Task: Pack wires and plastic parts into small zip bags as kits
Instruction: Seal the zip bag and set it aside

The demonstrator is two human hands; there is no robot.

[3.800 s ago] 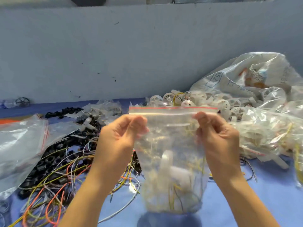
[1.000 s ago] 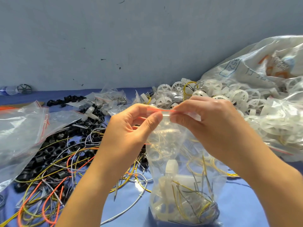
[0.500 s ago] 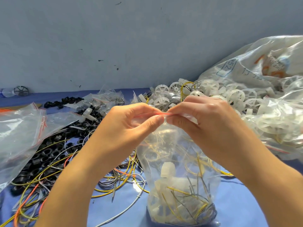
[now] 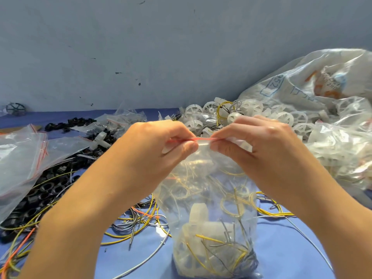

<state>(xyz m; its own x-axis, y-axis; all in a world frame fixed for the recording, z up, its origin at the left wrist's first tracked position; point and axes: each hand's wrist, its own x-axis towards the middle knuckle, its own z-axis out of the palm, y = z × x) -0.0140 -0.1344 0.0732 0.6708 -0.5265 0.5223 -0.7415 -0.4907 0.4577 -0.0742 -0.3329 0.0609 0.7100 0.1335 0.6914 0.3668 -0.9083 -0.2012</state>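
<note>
A small clear zip bag [image 4: 211, 198] with a red seal strip stands upright on the blue table [image 4: 285, 256] in front of me. White plastic parts and yellow and grey wires lie in its bottom. My left hand [image 4: 159, 150] and my right hand [image 4: 259, 150] both pinch the seal strip at the top of the bag, thumbs and fingertips almost meeting at the middle. The strip shows as a short red line between them.
Loose yellow, orange and grey wires [image 4: 132, 220] and black rings [image 4: 46, 190] spread on the left beside empty zip bags [image 4: 22, 162]. White plastic wheels [image 4: 203, 115] pile up behind. Big clear sacks [image 4: 330, 109] fill the right. A grey-blue wall stands at the back.
My hands moved from the bag's two top corners inward along the seal until the fingertips nearly touch at the middle. The bag has sunk a little toward the table.
</note>
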